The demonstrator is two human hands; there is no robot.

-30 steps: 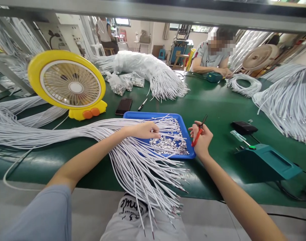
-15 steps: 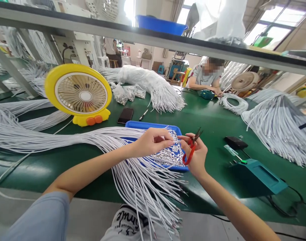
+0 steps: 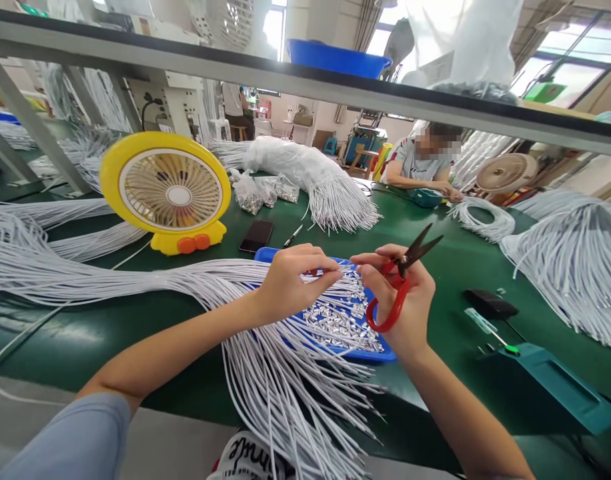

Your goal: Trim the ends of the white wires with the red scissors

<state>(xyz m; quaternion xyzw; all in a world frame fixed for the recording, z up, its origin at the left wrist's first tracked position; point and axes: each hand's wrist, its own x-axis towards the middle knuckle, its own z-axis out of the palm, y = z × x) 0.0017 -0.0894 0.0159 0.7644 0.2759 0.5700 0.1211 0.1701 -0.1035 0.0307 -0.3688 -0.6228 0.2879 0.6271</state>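
Note:
My left hand (image 3: 298, 280) is closed in a pinch above the blue tray (image 3: 263, 255); what sits between the thumb and fingertips is too small to make out. Scissors with red handles (image 3: 396, 303) are held in my right hand (image 3: 410, 313), their dark blades spread apart and pointing up and to the right. The thumb and index finger of that hand reach toward my left fingertips, with a small gap between the hands. Small silver metal pieces (image 3: 335, 327) fill the tray. A bundle of white cables (image 3: 280, 373) runs under my left forearm, its loose ends fanning out toward my lap.
A yellow fan (image 3: 178, 195) stands at left, with a phone (image 3: 256, 236) and a pen (image 3: 293, 235) behind the tray. A teal device (image 3: 550, 387) is at right. More cable bundles (image 3: 580, 267) lie farther back. A person (image 3: 420, 160) works across the table.
My right hand has risen slightly nearer the camera, and the scissor blades now stand wider apart. The left hand keeps its pinch. The whole view has shifted a little.

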